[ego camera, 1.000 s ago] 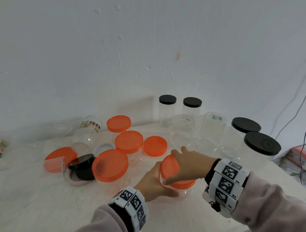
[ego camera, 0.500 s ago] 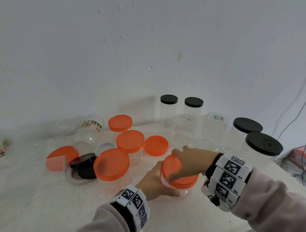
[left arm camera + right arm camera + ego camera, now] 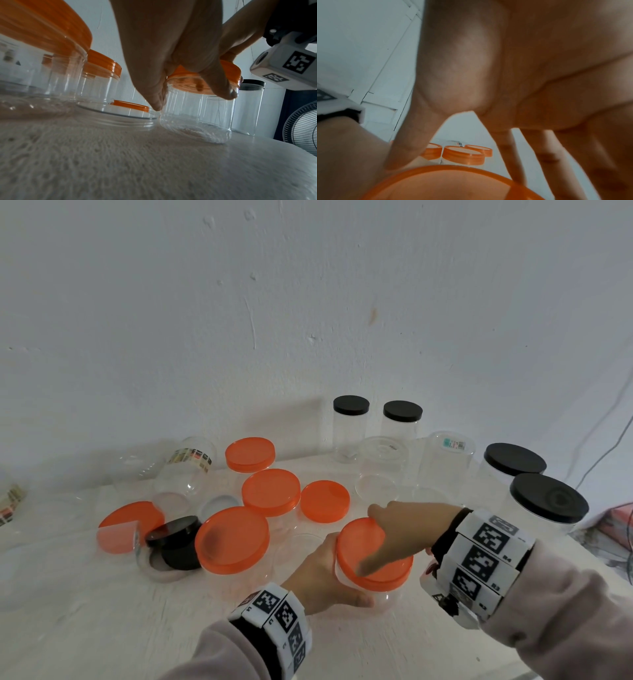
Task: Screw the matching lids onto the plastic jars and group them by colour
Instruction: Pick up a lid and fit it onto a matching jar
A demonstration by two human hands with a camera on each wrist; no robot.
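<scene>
While left hand (image 3: 322, 580) grips, orange lid (image 3: 373, 556) sits lower

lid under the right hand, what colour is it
Orange lid, translucent, sitting on a clear jar; clearest in the head view.

The held jar (image 3: 375, 583) stands at six o'clock on the desk (image 3: 102, 628); lidded jars (image 3: 233, 542) at ten, others (image 3: 548, 505) toward two, perhaps touching.
</scene>
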